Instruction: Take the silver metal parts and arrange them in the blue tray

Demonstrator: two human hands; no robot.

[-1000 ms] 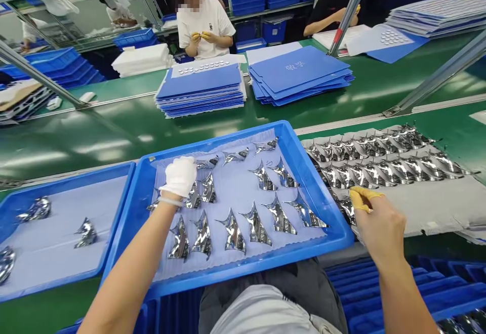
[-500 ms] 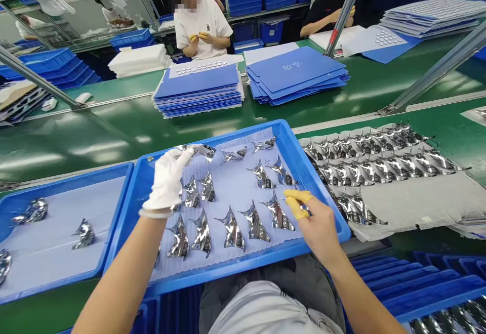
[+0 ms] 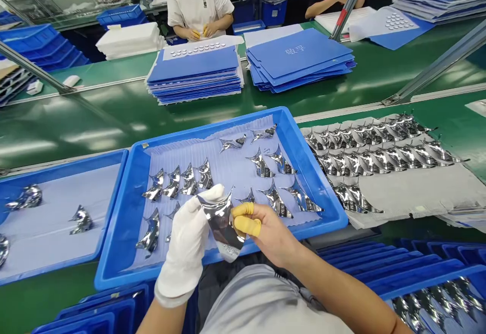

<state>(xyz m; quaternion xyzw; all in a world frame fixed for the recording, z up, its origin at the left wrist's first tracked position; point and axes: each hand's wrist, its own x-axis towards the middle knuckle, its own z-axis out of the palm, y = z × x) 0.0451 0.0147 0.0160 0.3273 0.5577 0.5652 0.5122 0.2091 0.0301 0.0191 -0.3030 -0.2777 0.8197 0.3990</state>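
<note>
My left hand, in a white glove, grips a shiny chrome-like curved metal part by its left side. On the part's right edge, my right hand pinches it with thumb and finger in yellow finger cots. Both hands hold the part above the near side of a blue tray. Similar pointed metal parts lie in rows on the tray's pale liner, among them one at the near left and one at the right. The hands and held part cover some of them.
A second blue tray with a few metal parts is at left. Rows of metal parts lie on a grey sheet at right. Stacked blue sheets stand behind. Across the bench, a person works with their hands. Blue trays sit below.
My left hand has come from the tray's far left with a metal part, toward me. My right hand has left the part at the tray's right and moved left onto the held one.
</note>
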